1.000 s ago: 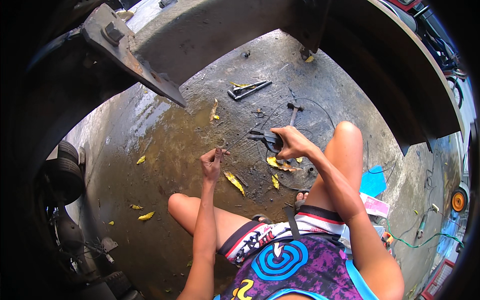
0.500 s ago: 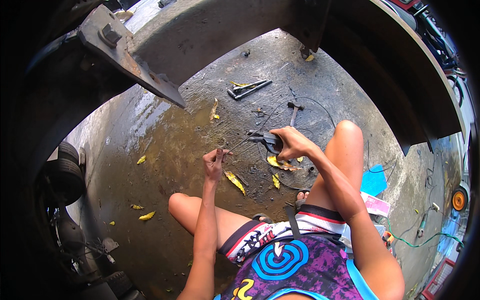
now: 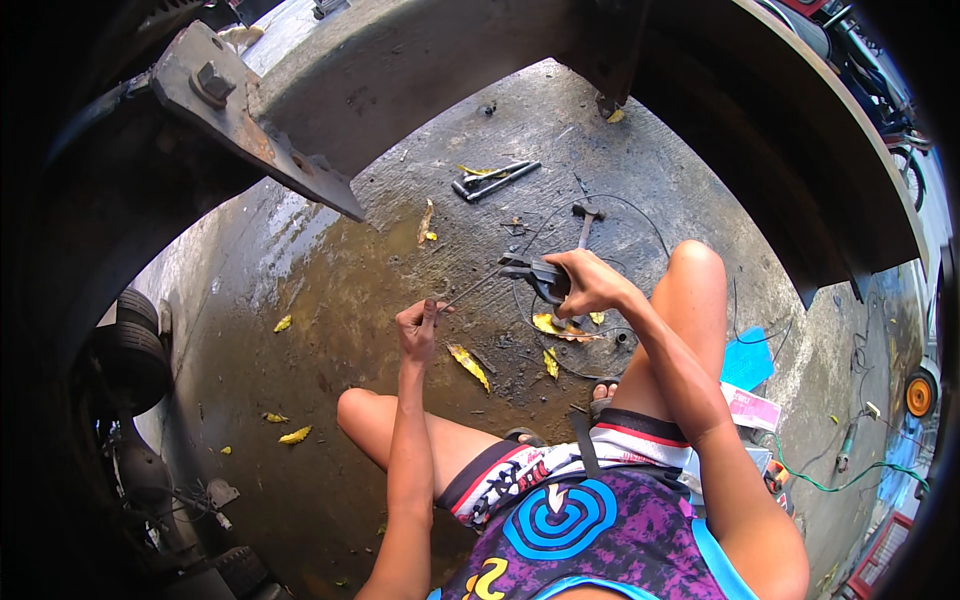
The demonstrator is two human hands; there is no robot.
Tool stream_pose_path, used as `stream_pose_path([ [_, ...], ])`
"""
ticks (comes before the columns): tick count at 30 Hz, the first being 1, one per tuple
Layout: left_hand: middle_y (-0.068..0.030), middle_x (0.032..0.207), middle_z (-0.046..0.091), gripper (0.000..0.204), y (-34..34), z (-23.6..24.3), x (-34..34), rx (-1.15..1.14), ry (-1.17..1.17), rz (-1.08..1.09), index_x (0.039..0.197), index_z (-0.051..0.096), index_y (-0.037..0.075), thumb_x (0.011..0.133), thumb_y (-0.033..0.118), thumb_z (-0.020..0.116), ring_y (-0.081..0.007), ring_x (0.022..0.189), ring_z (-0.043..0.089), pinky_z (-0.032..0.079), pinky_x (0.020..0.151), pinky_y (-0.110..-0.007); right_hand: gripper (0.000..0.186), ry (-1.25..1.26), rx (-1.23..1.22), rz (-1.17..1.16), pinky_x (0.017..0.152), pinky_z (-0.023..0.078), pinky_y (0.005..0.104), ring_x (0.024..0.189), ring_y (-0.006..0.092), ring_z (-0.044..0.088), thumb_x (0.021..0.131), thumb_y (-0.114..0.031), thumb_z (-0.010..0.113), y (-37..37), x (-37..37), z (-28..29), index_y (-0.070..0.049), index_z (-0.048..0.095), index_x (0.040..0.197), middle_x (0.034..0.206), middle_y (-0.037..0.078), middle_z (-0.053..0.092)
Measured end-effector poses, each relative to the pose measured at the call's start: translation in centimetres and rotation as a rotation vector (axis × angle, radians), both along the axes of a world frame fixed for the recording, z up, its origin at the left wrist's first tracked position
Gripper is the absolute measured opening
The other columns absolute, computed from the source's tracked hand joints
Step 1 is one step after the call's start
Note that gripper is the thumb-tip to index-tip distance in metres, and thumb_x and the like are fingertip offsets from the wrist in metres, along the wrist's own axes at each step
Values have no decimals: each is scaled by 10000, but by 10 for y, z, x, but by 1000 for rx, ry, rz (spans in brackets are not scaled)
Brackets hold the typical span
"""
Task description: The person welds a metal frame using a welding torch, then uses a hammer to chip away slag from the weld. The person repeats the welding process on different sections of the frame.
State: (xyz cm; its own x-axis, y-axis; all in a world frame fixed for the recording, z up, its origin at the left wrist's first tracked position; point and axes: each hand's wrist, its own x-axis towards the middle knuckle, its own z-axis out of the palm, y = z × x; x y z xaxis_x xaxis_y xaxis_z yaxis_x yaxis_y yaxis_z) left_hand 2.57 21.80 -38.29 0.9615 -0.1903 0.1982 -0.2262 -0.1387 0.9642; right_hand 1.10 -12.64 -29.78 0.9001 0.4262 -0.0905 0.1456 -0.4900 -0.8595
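Observation:
In my right hand (image 3: 592,282) is a black welding electrode holder (image 3: 540,279), its jaws pointing left. My fingers are wrapped round its handle. Between the fingertips of my left hand (image 3: 420,327) I pinch the near end of a thin welding rod (image 3: 474,288). The rod slants up to the right, and its far end reaches the tips of the holder's jaws. Whether the jaws clamp it is too small to tell. Beyond my right hand a hammer (image 3: 586,228) lies on the ground, with a thin dark cable (image 3: 655,222) looping around it.
Above arches a heavy steel beam (image 3: 420,75) with a bolted plate (image 3: 250,125). Metal bars (image 3: 497,180) and yellow leaves (image 3: 468,367) lie on the wet concrete (image 3: 300,350). Tyres (image 3: 128,350) stand at left. A green cord (image 3: 850,483) and a blue piece (image 3: 748,360) are at right.
My left hand has shifted slightly left, away from the holder, with the rod in its fingers. The right hand and holder have hardly moved.

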Motion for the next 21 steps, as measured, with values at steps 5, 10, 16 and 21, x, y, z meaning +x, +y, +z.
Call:
stream_pose_path([
  [5,17,573,440,458,7,-6,0,25,3,17,795,720,-47,1013,334,588,-69,552,387,424,550,-281,373,-12,-1,18,599,467,378,594,233,558,528,-168,732,0,0,0,6,549,802,656,110,592],
  [10,10,571,472,483,6,0,-1,43,-13,14,816,734,-42,1016,367,571,-68,545,406,358,516,-267,383,6,-3,19,602,464,389,594,246,554,525,-177,733,0,1,-3,2,546,807,655,110,588],
  [16,-24,635,540,506,10,3,-1,126,8,18,888,742,-20,1023,416,522,-87,594,464,359,552,-271,380,-5,-20,34,603,461,395,597,262,558,525,-176,730,2,2,2,1,536,799,652,112,584],
  [21,-158,1353,496,777,15,36,-3,581,-398,302,1366,542,55,978,679,291,-270,1263,437,299,1044,-458,369,0,-1,12,581,441,374,582,209,513,525,-150,728,0,1,1,4,520,787,638,87,556],
])
